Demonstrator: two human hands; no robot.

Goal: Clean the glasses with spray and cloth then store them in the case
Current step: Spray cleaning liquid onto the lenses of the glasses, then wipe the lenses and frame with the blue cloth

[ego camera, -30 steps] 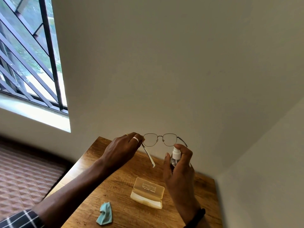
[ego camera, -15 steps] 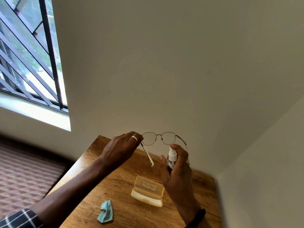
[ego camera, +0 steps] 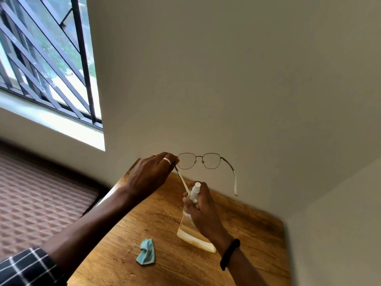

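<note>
The glasses (ego camera: 210, 161) are being held in the air above the far edge of the tabletop (ego camera: 247, 234), with the lenses facing the pale wall (ego camera: 226, 79) and both temples unfolded. They are being pinched by the left grip (ego camera: 152, 174) at the left end of the frame, where the temple is joined to it; a ring (ego camera: 167, 161) is being worn on one finger of that hand. The left temple is being angled down toward the right grip (ego camera: 201, 207), and whether its white tip is touching the fingers there cannot be told. The right temple is being left free, with its white tip hanging downward.

A small white spray bottle (ego camera: 194, 191) is being gripped upright by the right grip, whose fingers are being kept curled around its body, below the glasses and near the tabletop's far edge. A black wristband (ego camera: 229, 254) is being worn on the right wrist.

The cream case (ego camera: 193, 236) is being kept on the middle of the tabletop and is being partly hidden by the right hand. The teal cloth (ego camera: 146, 253) is being left crumpled toward the tabletop's left edge, apart from the case. A checked sleeve (ego camera: 24, 267) is being shown on the left arm, and a barred window (ego camera: 41, 58) is being shown at the upper left.
</note>
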